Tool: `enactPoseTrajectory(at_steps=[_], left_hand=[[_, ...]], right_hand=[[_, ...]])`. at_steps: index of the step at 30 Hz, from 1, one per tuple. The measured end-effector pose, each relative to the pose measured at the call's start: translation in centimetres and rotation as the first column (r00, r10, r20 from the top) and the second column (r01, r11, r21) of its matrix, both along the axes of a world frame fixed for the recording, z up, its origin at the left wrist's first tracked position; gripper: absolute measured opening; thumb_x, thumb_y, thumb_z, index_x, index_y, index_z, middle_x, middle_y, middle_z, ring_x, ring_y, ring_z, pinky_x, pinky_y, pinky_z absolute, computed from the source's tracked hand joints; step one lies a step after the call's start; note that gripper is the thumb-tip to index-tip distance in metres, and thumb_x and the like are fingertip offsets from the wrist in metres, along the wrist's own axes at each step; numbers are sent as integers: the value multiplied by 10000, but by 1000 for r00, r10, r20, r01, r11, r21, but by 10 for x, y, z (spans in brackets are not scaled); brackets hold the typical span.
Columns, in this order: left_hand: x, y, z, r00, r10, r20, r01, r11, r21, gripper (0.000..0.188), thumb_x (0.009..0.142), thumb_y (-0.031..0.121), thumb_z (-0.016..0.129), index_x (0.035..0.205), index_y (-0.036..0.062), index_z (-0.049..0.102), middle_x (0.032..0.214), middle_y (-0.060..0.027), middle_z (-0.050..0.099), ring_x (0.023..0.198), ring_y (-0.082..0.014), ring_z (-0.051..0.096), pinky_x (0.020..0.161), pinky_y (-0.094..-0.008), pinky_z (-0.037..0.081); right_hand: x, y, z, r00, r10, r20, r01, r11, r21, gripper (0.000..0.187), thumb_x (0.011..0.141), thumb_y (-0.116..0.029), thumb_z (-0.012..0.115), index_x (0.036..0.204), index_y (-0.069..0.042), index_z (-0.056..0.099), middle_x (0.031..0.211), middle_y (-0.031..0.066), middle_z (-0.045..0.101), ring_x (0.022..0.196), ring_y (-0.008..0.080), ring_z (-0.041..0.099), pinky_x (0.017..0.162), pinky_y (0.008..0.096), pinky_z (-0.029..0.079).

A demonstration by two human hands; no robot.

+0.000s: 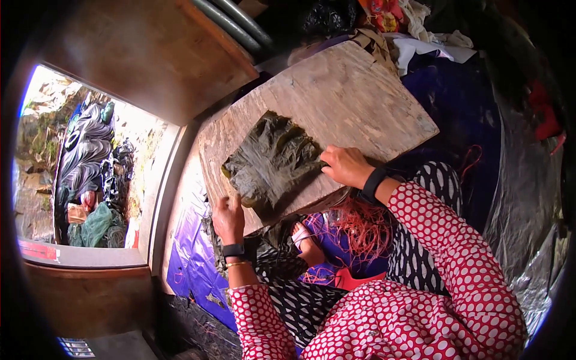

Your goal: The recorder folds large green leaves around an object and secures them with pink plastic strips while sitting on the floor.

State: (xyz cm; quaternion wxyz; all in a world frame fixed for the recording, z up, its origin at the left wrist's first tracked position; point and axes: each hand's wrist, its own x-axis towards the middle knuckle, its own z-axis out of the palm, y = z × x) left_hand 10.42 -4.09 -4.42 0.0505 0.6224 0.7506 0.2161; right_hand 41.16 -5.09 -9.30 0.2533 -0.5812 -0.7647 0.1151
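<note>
Dark sheet: crinkled, olive-green (pixel 273 162), lying on the wooden board (pixel 366 102), toward its left near part – its near edge close to the board's near edge.
Left hand (pixel 228 221): at the sheet's near left corner, fingers curled; I cannot tell whether they pinch the sheet or only rest there.
Right hand (pixel 348 166): at the sheet's right edge, fingers bent in, fingertips close together; whether they pinch the edge cannot be told.
Wrists: 2 black bands, 1 on the left (pixel 233 250), 1 on the right (pixel 374 183).
Below the board: a tangle of red strands (pixel 365 231), near a foot (pixel 309 249).
Far left: an opening – beyond it, dark bundles (pixel 90 153) and a green mesh bag (pixel 96 225).
</note>
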Motion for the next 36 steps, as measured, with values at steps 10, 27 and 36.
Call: enactPoseTrajectory(at_steps=[10,27,36], left_hand=[[9,196,-37,933,-349,-87,323,920,-222,345,725,178,571,1021,7,620,978,-231,622,929,-374,608,784,-413,486],[48,219,-25,879,-456,-140,436,887,-154,417,669,130,677,1075,72,600,1019,-156,637,956,-315,596,815,-422,457],[28,34,22,918,-388,-75,390,921,1,298,683,69,646,957,21,539,928,-191,583,888,-357,567,740,-410,451]], right_hand=[[-7,-25,28,976,212,-55,-214,976,-26,168,754,-191,659,819,-78,552,790,105,554,727,311,606,613,411,488],[22,-22,34,985,166,-57,-171,980,-99,170,764,-192,660,783,-65,548,783,102,555,695,291,612,602,392,491],[4,-6,29,993,88,-80,-88,996,4,188,750,-134,650,874,-71,523,851,120,549,735,315,611,627,420,501]])
